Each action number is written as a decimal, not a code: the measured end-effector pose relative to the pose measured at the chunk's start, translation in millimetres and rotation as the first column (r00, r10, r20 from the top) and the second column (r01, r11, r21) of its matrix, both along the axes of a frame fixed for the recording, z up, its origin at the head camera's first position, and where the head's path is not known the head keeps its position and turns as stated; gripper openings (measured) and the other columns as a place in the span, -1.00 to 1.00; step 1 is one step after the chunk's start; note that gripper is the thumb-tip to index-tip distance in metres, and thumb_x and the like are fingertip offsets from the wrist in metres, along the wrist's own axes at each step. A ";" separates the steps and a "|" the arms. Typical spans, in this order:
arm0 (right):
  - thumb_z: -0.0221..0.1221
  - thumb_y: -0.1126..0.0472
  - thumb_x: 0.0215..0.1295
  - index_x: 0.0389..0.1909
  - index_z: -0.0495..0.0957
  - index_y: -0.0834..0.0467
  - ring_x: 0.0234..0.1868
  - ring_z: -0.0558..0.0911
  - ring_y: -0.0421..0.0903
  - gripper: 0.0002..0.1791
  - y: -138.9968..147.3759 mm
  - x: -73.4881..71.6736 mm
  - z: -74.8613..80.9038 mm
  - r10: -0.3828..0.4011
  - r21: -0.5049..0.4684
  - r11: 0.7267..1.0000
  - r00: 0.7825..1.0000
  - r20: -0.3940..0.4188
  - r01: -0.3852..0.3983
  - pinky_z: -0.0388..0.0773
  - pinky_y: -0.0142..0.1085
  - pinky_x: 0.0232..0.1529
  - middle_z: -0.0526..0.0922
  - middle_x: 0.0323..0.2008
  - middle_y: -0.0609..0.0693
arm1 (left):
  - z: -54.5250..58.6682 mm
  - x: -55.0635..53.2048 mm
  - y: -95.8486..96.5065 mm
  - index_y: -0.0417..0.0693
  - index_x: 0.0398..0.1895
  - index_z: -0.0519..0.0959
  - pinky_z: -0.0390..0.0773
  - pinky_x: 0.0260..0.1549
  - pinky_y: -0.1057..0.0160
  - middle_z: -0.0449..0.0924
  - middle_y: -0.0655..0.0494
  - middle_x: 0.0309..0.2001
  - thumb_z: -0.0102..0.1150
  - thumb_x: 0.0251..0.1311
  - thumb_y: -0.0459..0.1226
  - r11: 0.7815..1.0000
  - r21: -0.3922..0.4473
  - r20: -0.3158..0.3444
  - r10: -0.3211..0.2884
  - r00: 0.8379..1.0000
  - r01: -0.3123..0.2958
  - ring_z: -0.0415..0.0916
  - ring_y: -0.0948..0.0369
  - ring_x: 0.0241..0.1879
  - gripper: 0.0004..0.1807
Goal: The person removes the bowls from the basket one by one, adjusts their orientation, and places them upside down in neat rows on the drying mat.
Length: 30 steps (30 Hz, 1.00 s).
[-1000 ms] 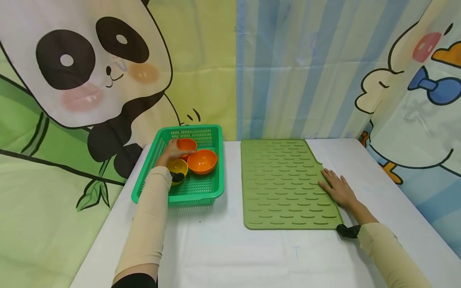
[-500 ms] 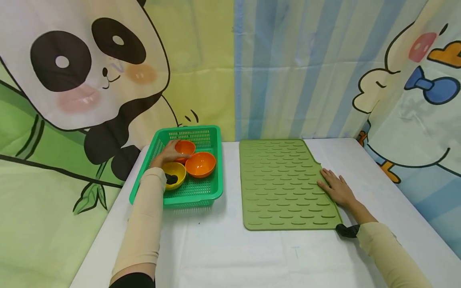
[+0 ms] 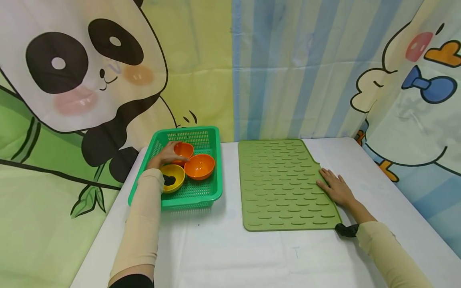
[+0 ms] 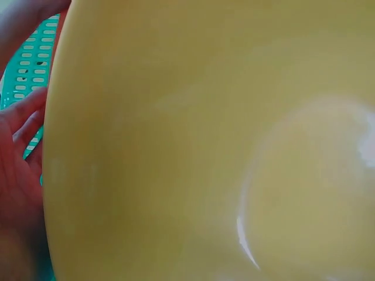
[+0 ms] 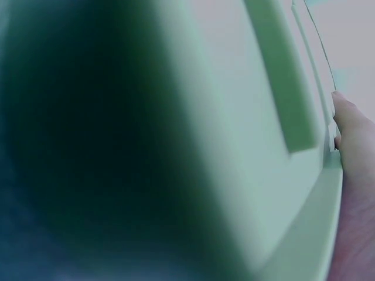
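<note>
In the head view, my left hand [image 3: 167, 155] reaches into a green plastic basket [image 3: 218, 176] and holds the rear orange bowl [image 3: 184, 150], thumb on its near side and fingers toward its far left side. A second orange bowl [image 3: 199, 167] sits just right of the thumb. Nearest my wrist is a yellow bowl [image 3: 178, 174]; in the left wrist view this yellow bowl [image 4: 176, 146] fills most of the picture and hides much of the grip. My right hand [image 3: 337, 189] lies flat with straight fingers on the right edge of a green ridged mat [image 3: 281, 188].
A white-covered table [image 3: 230, 256] carries the basket at left and the mat at right, with a gap between them. Behind the table hangs a printed curtain [image 3: 288, 72] with a panda and a duck. The right wrist view is mostly blurred green mat.
The bowls have shifted slightly toward me within the basket, the yellow one most, along with my left hand. My right hand stays at the mat's edge.
</note>
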State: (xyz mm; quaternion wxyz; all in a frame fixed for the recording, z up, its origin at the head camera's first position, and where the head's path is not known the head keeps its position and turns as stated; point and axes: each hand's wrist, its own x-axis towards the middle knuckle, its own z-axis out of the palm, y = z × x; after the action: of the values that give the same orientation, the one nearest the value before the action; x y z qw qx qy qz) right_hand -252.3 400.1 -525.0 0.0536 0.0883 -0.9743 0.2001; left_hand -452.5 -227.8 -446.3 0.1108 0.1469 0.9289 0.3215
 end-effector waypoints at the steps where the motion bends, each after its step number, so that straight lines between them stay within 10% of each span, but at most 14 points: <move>1: -0.16 -0.07 0.43 0.38 -0.04 0.34 0.36 -0.09 0.28 -0.28 0.1 0.2 0.1 0.000 0.000 1.000 1.000 -0.001 0.000 -0.30 0.20 0.26 -0.04 0.37 0.32 | 0.6 0.7 0.5 -0.16 0.39 0.03 0.15 0.13 -0.25 -0.10 -0.27 0.31 0.35 -0.26 0.24 1.000 -0.001 -0.006 -0.004 1.000 0.004 0.05 -0.21 0.17 0.20; 30: -0.15 -0.08 0.42 0.39 -0.05 0.32 0.37 -0.09 0.26 -0.27 3.3 -2.2 -5.2 -0.003 0.010 1.000 1.000 -0.007 0.003 -0.31 0.16 0.28 -0.04 0.38 0.29 | 10.0 8.0 -4.2 -0.13 0.41 0.02 0.21 0.12 -0.22 -0.14 -0.20 0.35 0.42 -0.23 0.14 0.999 -0.033 -0.013 0.012 1.000 -0.012 0.05 -0.18 0.20 0.17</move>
State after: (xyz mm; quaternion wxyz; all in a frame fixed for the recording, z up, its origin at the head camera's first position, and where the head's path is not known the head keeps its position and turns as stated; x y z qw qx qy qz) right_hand -254.5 403.4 -530.2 0.0569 0.0876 -0.9752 0.1949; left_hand -444.5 -232.0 -436.3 0.1055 0.1415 0.9356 0.3059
